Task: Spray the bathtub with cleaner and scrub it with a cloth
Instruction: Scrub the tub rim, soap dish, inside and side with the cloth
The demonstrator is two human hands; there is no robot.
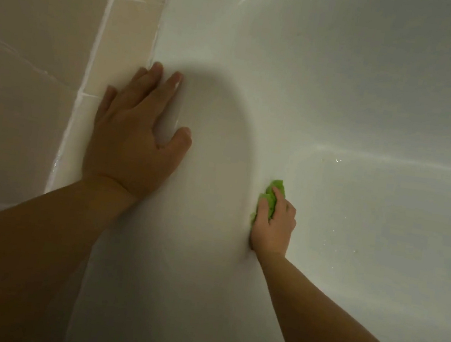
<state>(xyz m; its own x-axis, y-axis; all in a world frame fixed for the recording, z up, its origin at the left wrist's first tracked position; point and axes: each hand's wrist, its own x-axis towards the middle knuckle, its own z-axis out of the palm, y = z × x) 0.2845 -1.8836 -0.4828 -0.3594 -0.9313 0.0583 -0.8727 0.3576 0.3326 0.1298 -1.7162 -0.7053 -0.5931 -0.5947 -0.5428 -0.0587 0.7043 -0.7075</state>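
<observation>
The white bathtub [342, 105] fills most of the view, its inner wall curving down to a floor with small droplets at the right. My left hand [134, 133] lies flat with spread fingers on the tub's rim next to the tiled edge. Lower in the tub, my right hand [274, 223] grips a bunched green cloth [272, 198] and holds it against the inner wall where it meets the floor. No spray bottle is in view.
Beige wall tiles [36, 31] with white grout lines run along the left side of the tub. A shadow of my head and arms falls over the tub wall between my two hands.
</observation>
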